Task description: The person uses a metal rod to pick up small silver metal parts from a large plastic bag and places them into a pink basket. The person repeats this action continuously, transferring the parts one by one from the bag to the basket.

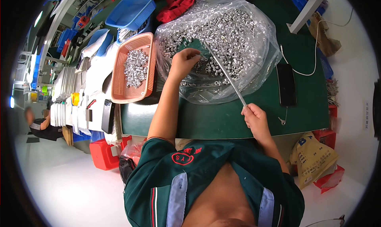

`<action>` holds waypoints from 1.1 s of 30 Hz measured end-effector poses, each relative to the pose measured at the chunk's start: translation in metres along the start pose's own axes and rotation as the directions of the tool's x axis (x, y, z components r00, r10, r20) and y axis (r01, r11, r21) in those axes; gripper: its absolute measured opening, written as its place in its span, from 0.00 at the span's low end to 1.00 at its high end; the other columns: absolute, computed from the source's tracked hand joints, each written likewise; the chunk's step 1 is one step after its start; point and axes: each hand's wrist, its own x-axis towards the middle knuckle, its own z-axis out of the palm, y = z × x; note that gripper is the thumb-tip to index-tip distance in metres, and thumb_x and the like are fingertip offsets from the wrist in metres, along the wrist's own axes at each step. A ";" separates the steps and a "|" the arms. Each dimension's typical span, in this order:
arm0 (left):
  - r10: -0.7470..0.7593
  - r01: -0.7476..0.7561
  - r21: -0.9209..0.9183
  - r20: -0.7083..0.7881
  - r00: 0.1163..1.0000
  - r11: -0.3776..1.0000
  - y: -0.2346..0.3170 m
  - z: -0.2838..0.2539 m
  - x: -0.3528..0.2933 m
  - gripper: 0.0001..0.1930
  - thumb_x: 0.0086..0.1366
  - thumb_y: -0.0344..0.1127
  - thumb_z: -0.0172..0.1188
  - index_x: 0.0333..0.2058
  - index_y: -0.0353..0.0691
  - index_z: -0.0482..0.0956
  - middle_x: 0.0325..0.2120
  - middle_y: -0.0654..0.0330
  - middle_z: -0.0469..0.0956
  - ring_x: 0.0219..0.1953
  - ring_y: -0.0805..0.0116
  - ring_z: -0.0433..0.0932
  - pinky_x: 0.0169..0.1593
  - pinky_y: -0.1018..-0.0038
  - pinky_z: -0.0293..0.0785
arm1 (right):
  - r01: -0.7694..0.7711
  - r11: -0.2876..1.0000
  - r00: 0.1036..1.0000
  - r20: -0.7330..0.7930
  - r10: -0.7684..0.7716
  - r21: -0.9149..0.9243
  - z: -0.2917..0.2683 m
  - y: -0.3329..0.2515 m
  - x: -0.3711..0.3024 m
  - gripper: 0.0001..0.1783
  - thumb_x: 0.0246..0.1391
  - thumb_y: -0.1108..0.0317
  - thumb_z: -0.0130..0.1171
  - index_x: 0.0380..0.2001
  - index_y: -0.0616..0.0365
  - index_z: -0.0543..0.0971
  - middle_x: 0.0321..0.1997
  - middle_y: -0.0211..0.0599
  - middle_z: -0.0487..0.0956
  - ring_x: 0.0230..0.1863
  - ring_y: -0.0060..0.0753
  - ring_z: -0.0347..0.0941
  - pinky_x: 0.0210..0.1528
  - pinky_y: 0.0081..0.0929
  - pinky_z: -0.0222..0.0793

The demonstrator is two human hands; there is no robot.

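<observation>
A large clear plastic bag (pixel 266 40) lies spread on the green table, heaped with small silver metal sleeve-like parts (pixel 234 30). My left hand (pixel 185 62) is over the left part of the heap with its fingers curled together. Whatever they pinch is too small to make out. My right hand (pixel 256 119) grips the near end of a long, thin, silver metal rod (pixel 228 75). From there the rod slants up and left across the bag, its far end over the parts near my left hand.
An orange basket (pixel 116 78) with similar metal parts stands left of the bag, blue baskets (pixel 131 12) behind it. A red cloth (pixel 180 4) lies at the back. To the right are a black phone (pixel 286 85), a white cable (pixel 316 48) and a table leg (pixel 309 10).
</observation>
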 end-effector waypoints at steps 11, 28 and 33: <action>0.105 -0.081 0.265 -0.078 0.991 0.961 -0.005 0.018 0.008 0.07 0.55 0.30 0.62 0.33 0.36 0.81 0.29 0.58 0.78 0.33 0.62 0.76 0.40 0.69 0.73 | 0.016 0.998 1.000 -0.021 -0.017 -0.065 0.002 0.001 -0.001 0.13 0.61 0.65 0.53 0.24 0.59 0.73 0.15 0.17 0.61 0.16 0.08 0.53 0.18 0.15 0.46; 0.009 0.181 -0.974 0.184 0.983 0.133 -0.017 -0.026 -0.012 0.12 0.59 0.30 0.60 0.42 0.32 0.74 0.29 0.56 0.76 0.29 0.69 0.71 0.34 0.75 0.68 | 0.098 0.965 0.995 0.024 -0.095 -0.242 0.003 0.005 -0.001 0.14 0.60 0.65 0.54 0.24 0.62 0.74 0.16 0.21 0.63 0.20 0.11 0.55 0.21 0.17 0.50; 0.002 0.184 -0.943 0.192 0.981 0.279 -0.012 -0.023 -0.014 0.10 0.60 0.30 0.60 0.40 0.33 0.75 0.27 0.58 0.76 0.28 0.71 0.72 0.33 0.76 0.68 | 0.083 0.967 0.996 0.040 -0.076 -0.240 0.005 0.003 -0.002 0.14 0.60 0.65 0.54 0.24 0.63 0.73 0.16 0.21 0.64 0.20 0.11 0.56 0.22 0.17 0.52</action>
